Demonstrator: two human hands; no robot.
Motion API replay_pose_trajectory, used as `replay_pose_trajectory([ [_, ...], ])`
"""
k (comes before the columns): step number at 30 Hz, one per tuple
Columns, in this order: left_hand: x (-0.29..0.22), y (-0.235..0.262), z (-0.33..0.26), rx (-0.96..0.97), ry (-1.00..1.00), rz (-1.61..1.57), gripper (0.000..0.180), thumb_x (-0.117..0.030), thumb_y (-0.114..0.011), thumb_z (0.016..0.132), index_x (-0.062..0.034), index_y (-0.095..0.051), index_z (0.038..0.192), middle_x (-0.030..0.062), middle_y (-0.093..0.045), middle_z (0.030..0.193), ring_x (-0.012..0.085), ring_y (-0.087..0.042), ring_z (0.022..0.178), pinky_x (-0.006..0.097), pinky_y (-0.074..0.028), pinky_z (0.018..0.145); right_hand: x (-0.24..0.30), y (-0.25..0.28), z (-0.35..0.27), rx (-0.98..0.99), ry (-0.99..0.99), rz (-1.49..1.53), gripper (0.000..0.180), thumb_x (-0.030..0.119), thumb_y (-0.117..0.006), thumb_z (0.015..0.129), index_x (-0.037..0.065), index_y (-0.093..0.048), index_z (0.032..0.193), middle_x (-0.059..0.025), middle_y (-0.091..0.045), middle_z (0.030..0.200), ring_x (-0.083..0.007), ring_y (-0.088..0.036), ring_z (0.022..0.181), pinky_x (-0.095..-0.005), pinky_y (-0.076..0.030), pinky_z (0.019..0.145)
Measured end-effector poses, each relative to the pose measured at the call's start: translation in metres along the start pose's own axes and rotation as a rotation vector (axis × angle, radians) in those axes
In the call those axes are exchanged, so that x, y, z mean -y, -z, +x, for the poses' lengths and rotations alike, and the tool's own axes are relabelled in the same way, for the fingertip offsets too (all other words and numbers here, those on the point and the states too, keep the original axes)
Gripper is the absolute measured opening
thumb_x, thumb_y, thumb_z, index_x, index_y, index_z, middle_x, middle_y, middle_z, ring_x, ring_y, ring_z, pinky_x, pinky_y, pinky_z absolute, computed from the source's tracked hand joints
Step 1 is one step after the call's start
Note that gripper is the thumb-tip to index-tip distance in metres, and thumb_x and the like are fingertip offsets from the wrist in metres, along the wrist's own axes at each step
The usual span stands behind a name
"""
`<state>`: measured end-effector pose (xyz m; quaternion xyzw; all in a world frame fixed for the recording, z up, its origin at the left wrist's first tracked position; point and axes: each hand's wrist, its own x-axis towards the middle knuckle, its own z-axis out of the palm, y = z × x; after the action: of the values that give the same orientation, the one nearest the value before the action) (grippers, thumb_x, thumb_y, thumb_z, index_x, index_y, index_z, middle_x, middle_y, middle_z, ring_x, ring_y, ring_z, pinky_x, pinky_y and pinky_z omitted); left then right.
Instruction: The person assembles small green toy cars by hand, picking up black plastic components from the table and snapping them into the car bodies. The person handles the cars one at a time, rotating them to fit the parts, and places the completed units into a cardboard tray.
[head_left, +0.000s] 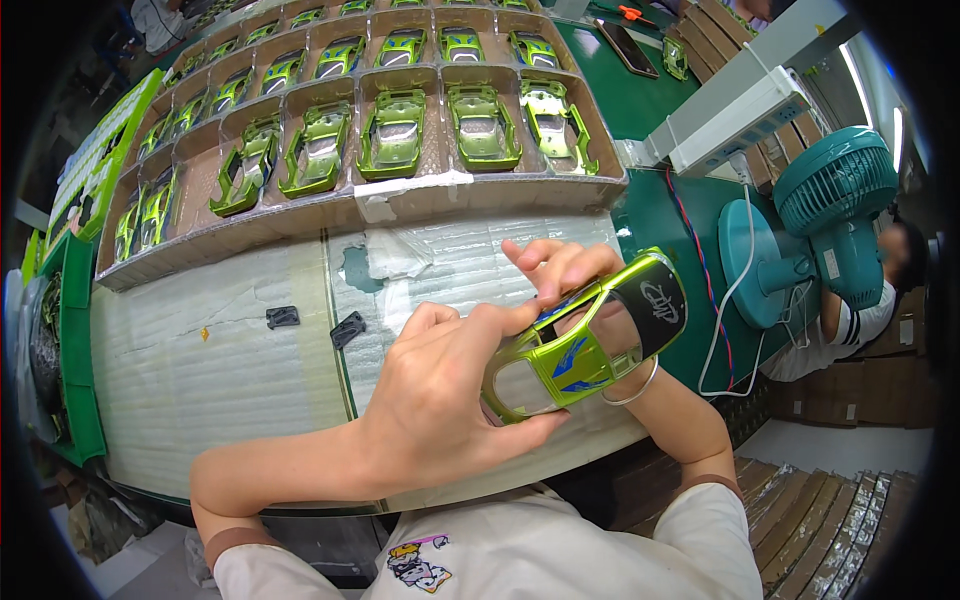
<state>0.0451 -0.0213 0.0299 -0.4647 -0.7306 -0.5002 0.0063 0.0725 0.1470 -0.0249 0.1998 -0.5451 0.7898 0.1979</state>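
Observation:
A shiny green toy car body shell (575, 362) with a black panel, blue markings and open window holes is held tilted above the padded work surface. My left hand (440, 385) grips one end, its thumb below and fingers along the upper side. My right hand (575, 268) holds the shell from its far side, fingers bent over the upper edge; part of this hand is hidden behind the shell. Left of my hands, two small black plastic parts (283, 317) (348, 330) lie on the padding.
A cardboard tray (420, 195) with dividers holds several green car shells at the back. A green bin (80, 350) stands at the left. On the right are a teal fan (835, 190), a power strip (740, 125) and loose cables. A phone (628, 48) lies far right; another person sits beyond.

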Motion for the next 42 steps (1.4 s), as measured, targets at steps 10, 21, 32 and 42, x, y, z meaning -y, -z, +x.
replay_pose_trajectory([
  [10, 0.002, 0.001, 0.001, 0.006, -0.02, -0.007, 0.056, -0.016, -0.078, 0.054, 0.0007, -0.054, 0.102, 0.0054, -0.057, 0.066, 0.0187, -0.057, 0.058, 0.031, -0.039, 0.065, 0.0, 0.007, 0.001, 0.047, -0.017, 0.034, 0.026, 0.014, -0.071, 0.074, 0.012, -0.053, 0.092, -0.0026, -0.061, 0.082, -0.0192, -0.054, 0.094, -0.043, -0.03, 0.1],
  [21, 0.005, 0.007, 0.004, 0.047, 0.023, 0.056, 0.063, -0.015, -0.081, 0.05, 0.0011, -0.054, 0.105, 0.0114, -0.061, 0.09, 0.0223, -0.058, 0.077, 0.032, -0.046, 0.066, 0.01, 0.006, 0.004, -0.05, -0.2, -0.018, 0.027, 0.014, -0.064, 0.08, 0.004, -0.052, 0.102, -0.0105, -0.058, 0.105, -0.0196, -0.053, 0.101, -0.0354, -0.038, 0.095],
  [32, 0.04, 0.002, 0.013, -0.168, -0.39, 0.583, 0.068, -0.008, -0.078, 0.057, -0.0062, -0.045, 0.116, 0.0121, -0.06, 0.105, 0.0244, -0.057, 0.09, 0.04, -0.033, 0.092, 0.023, -0.008, 0.006, -0.178, -0.496, 0.274, 0.058, 0.015, -0.06, 0.084, 0.004, -0.03, 0.132, -0.0102, -0.048, 0.124, -0.0173, -0.048, 0.113, -0.0302, -0.039, 0.094],
  [42, 0.048, -0.033, 0.006, 0.341, -0.525, 0.434, 0.024, -0.009, -0.062, 0.068, -0.0071, -0.06, 0.092, 0.0034, -0.056, 0.103, 0.0178, -0.053, 0.097, 0.034, -0.041, 0.083, 0.052, 0.035, 0.025, -0.424, -0.153, -0.157, 0.052, 0.017, -0.056, 0.083, 0.004, -0.035, 0.129, -0.0148, -0.048, 0.122, -0.0204, -0.045, 0.116, -0.032, -0.032, 0.102],
])
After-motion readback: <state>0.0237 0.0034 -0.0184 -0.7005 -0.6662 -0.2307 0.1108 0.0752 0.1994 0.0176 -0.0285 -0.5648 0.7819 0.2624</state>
